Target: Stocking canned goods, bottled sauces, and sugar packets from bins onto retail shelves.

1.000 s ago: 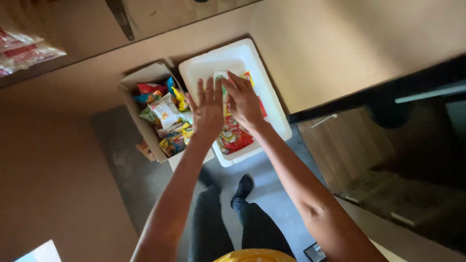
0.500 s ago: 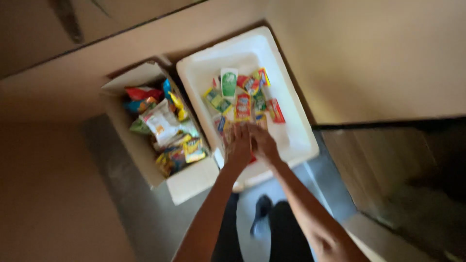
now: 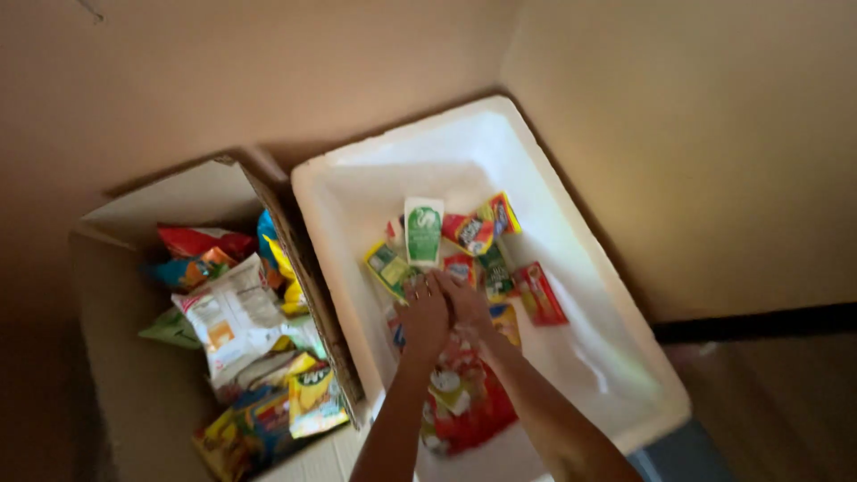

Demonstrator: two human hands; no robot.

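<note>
A white foam box (image 3: 571,214) lies open below me with several small colourful snack packets spread on its bottom, among them a green-and-white pouch (image 3: 423,231) and a red packet (image 3: 539,294). My left hand (image 3: 422,317) and my right hand (image 3: 464,302) are side by side inside the box, pressed down on the packets near its middle. Fingers of both point away from me, close together. A larger red bag (image 3: 464,402) lies under my forearms. Whether either hand grips a packet is hidden.
A cardboard box (image 3: 134,357) stands to the left of the foam box, touching it, filled with several snack bags, a white one (image 3: 234,317) on top. Tan walls rise behind and to the right. A dark floor strip (image 3: 759,323) runs at the right.
The view has closed in on the boxes. My hands have come together, moving from the near end of the foam box towards its middle.
</note>
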